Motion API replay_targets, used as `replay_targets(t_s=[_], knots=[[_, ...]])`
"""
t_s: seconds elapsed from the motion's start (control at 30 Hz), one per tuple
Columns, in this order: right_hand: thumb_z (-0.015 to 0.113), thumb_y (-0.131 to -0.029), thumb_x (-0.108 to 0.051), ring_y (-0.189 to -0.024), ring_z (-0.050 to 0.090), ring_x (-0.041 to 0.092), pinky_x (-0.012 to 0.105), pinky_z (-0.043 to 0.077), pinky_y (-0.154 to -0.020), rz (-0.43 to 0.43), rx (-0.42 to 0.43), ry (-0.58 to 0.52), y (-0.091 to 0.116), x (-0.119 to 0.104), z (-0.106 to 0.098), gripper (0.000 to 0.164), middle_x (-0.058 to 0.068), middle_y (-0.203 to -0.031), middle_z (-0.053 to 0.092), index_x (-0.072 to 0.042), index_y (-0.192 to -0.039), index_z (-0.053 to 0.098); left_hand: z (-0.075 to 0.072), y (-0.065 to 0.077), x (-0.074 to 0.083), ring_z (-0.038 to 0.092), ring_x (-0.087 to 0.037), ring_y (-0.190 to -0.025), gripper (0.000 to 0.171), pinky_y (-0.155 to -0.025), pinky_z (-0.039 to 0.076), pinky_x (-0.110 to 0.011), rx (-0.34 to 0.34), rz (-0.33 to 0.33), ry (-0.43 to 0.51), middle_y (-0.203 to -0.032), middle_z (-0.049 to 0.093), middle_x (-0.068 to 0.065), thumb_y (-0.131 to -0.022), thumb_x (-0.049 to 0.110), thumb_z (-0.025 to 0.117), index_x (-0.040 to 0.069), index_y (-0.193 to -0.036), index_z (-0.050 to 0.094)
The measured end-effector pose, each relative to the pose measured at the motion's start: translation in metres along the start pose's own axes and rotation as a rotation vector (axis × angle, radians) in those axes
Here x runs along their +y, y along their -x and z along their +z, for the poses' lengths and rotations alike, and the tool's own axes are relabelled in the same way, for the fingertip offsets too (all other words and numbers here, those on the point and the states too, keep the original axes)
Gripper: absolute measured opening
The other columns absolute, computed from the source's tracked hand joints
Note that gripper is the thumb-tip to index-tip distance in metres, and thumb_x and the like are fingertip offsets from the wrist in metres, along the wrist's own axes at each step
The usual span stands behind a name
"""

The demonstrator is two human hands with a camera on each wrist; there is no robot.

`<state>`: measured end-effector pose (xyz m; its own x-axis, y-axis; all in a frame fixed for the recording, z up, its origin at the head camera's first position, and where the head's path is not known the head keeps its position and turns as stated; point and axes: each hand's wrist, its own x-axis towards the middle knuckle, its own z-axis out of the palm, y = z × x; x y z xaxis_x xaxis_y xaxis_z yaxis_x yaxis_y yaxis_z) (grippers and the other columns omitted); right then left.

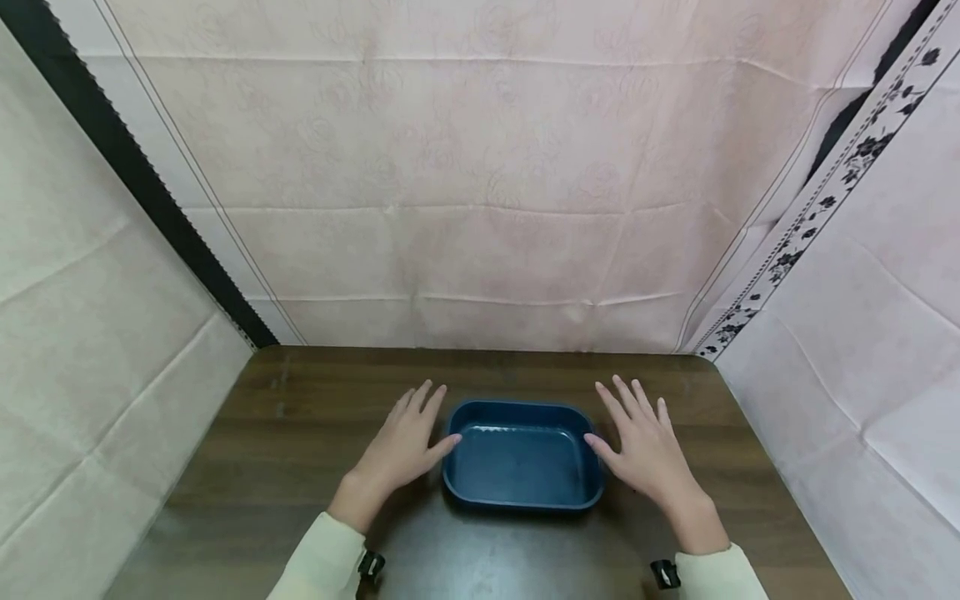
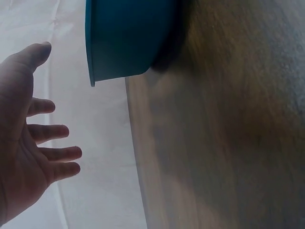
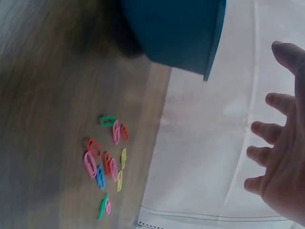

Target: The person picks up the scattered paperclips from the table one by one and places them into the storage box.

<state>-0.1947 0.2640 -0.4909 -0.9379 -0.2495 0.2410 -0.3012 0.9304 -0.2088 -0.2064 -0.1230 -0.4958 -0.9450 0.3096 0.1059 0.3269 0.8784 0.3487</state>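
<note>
A dark blue rectangular tray (image 1: 522,468) with a raised rim and a bare floor sits on the wooden table. To its left my left hand (image 1: 401,443) hovers with fingers spread; its thumb overlaps the tray's rim in the head view. On the other side my right hand (image 1: 647,443) mirrors it, fingers straight and apart. Both wrist views show a gap between each hand and the tray's wall (image 2: 126,43), and neither hand holds anything. In the right wrist view, several small coloured looped clips (image 3: 113,167) lie on the table near the tray; my right hand and arm hide them in the head view.
The brown wooden table (image 1: 300,483) has rounded far corners. Pale patterned cloth (image 1: 480,200) hangs behind it, with more cloth (image 1: 862,333) along the right side and on the left. Each wrist wears a black strap device (image 1: 665,573).
</note>
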Motion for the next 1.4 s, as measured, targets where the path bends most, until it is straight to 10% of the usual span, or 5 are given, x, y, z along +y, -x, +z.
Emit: replay_targets(t_s=[0.8, 1.4], knots=[[0.073, -0.097, -0.027, -0.142, 0.044, 0.048, 0.078, 0.028, -0.114, -0.019, -0.005, -0.158, 0.013, 0.070, -0.006, 0.067, 0.022, -0.159, 0.042, -0.016, -0.156, 0.045, -0.001, -0.012, 0.003, 0.052, -0.038, -0.141, 0.068, -0.108, 0.051, -0.056, -0.040, -0.159, 0.318, -0.154, 0.050, -0.020, -0.099, 0.036, 0.071, 0.006, -0.153, 0.045], [0.074, -0.092, -0.004, -0.136, 0.048, 0.049, 0.070, 0.045, -0.105, -0.061, -0.042, -0.208, 0.014, 0.097, -0.003, 0.057, 0.022, -0.150, 0.050, -0.008, -0.145, 0.054, 0.011, -0.012, -0.015, 0.069, -0.018, -0.092, 0.047, -0.079, 0.064, -0.034, -0.082, -0.246, 0.592, -0.113, 0.072, -0.010, -0.099, 0.028, 0.071, 0.003, -0.137, 0.059]])
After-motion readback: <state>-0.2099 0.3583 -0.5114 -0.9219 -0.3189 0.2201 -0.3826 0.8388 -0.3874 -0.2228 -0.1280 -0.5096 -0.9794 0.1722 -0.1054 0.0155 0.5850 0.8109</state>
